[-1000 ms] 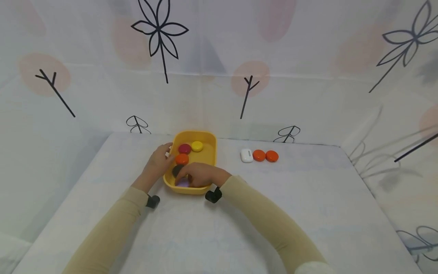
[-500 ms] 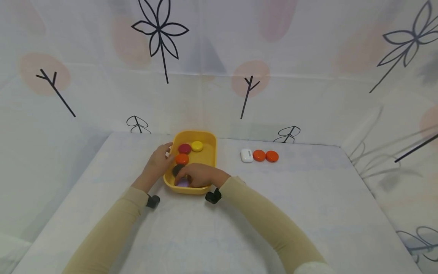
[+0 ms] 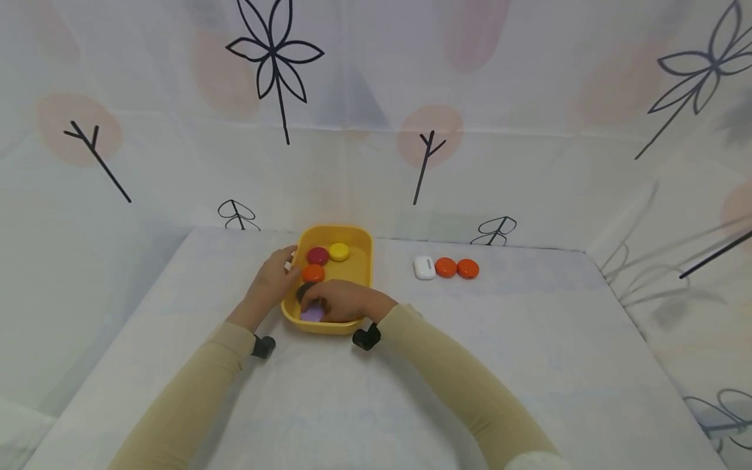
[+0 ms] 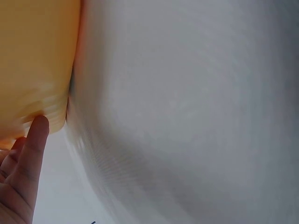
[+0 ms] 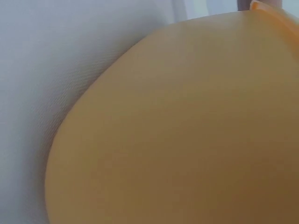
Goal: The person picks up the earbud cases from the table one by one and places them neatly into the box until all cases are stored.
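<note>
A yellow tray [image 3: 367, 287] stands at the back of the table. My left hand [image 3: 274, 274] holds its left wall, thumb over the rim; in the left wrist view a straight finger [image 4: 33, 149] lies against the outer wall. My right hand [image 3: 341, 300] reaches over the near right rim, with bent index finger and thumb on either side of a purple disc [image 3: 312, 314] on the tray's bottom. A dark disc [image 3: 303, 291] is partly hidden behind this hand. Farther back in the tray lie an orange disc [image 3: 313, 273], a dark red disc [image 3: 318, 255] and a yellow disc [image 3: 339, 252].
To the right of the tray, a white rounded case [image 3: 423, 267] and two orange discs, one in the middle [image 3: 446, 267] and one at the end [image 3: 468, 268], form a row on the white cloth [image 3: 364, 405]. A patterned curtain [image 3: 352, 170] hangs behind the table.
My right hand's fingertips have lifted slightly, and more of the purple disc shows between them. The left hand and the tray stay in place.
</note>
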A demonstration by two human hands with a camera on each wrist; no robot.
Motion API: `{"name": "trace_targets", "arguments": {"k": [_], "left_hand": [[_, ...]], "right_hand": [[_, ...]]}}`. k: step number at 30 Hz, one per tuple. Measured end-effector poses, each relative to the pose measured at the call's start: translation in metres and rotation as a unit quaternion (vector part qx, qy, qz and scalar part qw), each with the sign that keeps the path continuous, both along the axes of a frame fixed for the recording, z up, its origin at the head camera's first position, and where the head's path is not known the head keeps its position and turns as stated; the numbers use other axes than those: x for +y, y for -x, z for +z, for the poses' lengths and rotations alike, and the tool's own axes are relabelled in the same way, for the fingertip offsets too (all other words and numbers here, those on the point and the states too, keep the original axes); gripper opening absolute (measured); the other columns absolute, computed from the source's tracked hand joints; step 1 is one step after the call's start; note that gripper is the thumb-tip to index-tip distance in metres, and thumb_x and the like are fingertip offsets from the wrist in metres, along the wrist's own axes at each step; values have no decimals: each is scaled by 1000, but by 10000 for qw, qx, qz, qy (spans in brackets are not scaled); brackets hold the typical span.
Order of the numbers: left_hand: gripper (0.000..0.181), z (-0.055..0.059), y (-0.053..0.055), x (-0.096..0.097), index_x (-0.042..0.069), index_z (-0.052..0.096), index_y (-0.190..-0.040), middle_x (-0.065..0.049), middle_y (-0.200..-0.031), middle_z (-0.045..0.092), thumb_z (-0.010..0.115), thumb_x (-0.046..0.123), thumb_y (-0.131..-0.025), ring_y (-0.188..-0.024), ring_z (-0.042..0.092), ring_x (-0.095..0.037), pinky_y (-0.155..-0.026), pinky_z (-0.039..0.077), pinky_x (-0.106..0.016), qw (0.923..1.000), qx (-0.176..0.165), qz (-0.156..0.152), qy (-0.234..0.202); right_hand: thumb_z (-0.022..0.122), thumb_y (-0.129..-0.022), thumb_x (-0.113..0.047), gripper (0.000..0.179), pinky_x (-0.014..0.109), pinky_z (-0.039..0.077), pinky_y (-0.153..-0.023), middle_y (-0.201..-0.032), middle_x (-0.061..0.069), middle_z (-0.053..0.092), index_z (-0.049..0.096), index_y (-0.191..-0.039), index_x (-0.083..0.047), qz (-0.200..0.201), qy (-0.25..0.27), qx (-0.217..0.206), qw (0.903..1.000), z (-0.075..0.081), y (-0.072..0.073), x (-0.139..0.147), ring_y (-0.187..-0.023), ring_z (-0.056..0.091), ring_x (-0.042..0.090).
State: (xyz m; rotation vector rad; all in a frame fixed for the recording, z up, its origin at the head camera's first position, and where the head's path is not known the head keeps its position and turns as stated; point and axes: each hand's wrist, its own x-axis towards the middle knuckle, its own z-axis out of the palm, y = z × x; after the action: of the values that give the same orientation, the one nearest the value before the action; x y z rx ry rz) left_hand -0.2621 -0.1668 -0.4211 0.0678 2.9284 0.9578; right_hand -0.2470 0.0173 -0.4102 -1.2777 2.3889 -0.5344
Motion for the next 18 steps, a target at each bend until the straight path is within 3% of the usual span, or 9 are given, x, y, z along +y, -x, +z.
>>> {"name": "trace_targets", "arguments": {"k": [7,18], "left_hand": [[56,1,0,-1,17,27,-137,-8,-120,44,41,28,-84,-89,48,-22,-75,49,-32,10000,-18,5,28],[55,0,0,0,13,28,-136,-10,-118,45,42,26,-84,-89,50,-23,-78,49,-35,9998,145,-104,55]], "right_hand": [[63,-78,-20,30,18,44,-83,-104,-14,53,57,-106,-29,-21,127,30,9999,0,0,0,-92,49,7],[64,-76,-32,30,21,42,-86,-107,-17,52,57,-104,-31,-369,318,-42,9988,14,-1,8,-97,46,5]]}}
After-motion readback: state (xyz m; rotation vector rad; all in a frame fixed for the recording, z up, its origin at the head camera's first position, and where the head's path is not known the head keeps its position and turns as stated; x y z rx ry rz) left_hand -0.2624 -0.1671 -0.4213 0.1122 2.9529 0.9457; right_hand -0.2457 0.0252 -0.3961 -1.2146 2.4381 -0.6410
